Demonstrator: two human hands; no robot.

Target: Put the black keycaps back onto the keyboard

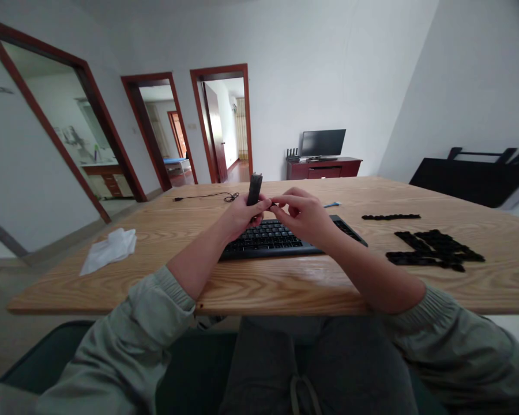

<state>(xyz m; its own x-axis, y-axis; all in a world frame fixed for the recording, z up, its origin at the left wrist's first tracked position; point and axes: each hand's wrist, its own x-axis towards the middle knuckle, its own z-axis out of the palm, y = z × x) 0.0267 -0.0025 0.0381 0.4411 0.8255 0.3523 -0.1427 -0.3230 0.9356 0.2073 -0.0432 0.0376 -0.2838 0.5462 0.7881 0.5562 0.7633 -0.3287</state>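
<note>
My left hand (243, 216) is closed around a dark upright tool (255, 188) that sticks up above the fist. My right hand (301, 214) meets it fingertip to fingertip, pinching a small black keycap (273, 205) between thumb and forefinger. Both hands hover just above a black keyboard (271, 236) lying on the wooden table (164, 253). Loose black keycaps (432, 249) lie in a heap to the right, with a short row of keycaps (391, 217) behind them.
A crumpled white cloth (111, 249) lies on the table's left part. A black cable (207, 197) runs along the far edge. A small blue item (332, 204) rests behind the keyboard. A black folded frame (476, 173) leans at the right wall. Doorways stand beyond.
</note>
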